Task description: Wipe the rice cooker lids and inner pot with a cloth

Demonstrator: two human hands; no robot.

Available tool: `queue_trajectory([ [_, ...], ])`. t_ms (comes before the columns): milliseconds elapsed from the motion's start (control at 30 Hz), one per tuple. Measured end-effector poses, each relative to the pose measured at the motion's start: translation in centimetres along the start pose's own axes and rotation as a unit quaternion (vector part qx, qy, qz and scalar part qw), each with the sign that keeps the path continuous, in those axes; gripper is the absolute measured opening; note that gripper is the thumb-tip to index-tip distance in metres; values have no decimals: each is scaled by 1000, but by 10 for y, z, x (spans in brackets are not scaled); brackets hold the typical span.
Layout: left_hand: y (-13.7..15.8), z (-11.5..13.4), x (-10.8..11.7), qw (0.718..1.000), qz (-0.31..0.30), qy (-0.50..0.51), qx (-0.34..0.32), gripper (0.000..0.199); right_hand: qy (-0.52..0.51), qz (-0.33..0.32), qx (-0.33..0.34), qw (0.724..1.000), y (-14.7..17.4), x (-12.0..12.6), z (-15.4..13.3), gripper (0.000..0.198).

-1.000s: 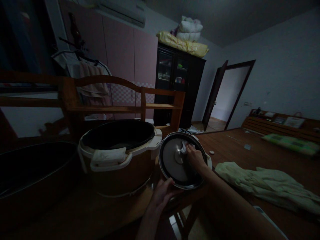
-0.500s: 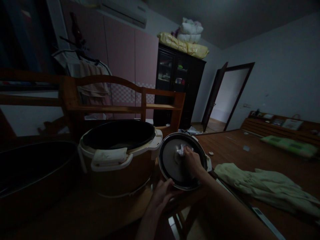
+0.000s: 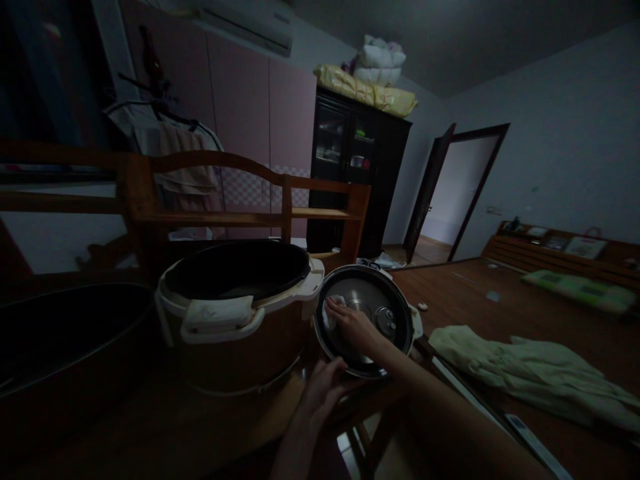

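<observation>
A round metal pot lid (image 3: 367,293) with a dark ring and white rim tabs is tilted up beside a pressure cooker, its inner face toward me. My right hand (image 3: 350,323) presses a white cloth or tissue (image 3: 331,313) against the left part of that face. At the lid's lower left edge, my left hand (image 3: 325,383) grips the rim with bent fingers; part of its hold is hidden. Just left stands the cooker body (image 3: 250,353), with a white collar, a white front handle and a dark open inside.
A large dark pot (image 3: 75,353) stands at the far left of the wooden table. Behind the cooker runs a wooden rail (image 3: 215,217). To the right, a pale green garment (image 3: 520,367) lies on a brown surface.
My right hand has slid the white cloth from the lid's upper middle to its left side, uncovering a round valve part on the right. My left hand stays at the rim.
</observation>
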State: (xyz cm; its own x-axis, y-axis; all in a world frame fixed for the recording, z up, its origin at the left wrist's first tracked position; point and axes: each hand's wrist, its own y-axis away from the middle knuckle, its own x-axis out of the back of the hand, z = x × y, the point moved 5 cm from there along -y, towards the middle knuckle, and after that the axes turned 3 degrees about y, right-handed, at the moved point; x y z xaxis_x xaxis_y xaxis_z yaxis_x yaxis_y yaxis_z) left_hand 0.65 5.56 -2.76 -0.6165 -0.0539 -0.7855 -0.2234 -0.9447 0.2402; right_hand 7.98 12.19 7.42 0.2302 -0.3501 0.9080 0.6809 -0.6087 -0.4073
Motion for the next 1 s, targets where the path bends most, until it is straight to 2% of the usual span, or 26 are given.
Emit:
queue_trajectory([
  [200, 0, 0, 1, 1000, -13, -2, -1, 16, -110, -43, 69, 991, 30, 13, -19, 51],
  [300, 2, 1, -1, 1000, -22, -6, -3, 19, -147, -69, 80, 983, 42, 23, -19, 46],
  [467, 5, 2, -5, 1000, -21, -18, -7, 18, -165, -106, 62, 979, 61, 32, -13, 40],
  [667, 5, 1, -3, 1000, -2, -20, -9, 18, -165, -155, 8, 974, 87, 32, 3, 45],
  [833, 4, 0, 0, 1000, 21, -23, -5, 19, -154, -154, -13, 976, 104, 37, 23, 57],
  [1000, 6, 1, -2, 1000, 14, -20, 1, 18, -124, -161, -19, 979, 112, 37, 38, 61],
])
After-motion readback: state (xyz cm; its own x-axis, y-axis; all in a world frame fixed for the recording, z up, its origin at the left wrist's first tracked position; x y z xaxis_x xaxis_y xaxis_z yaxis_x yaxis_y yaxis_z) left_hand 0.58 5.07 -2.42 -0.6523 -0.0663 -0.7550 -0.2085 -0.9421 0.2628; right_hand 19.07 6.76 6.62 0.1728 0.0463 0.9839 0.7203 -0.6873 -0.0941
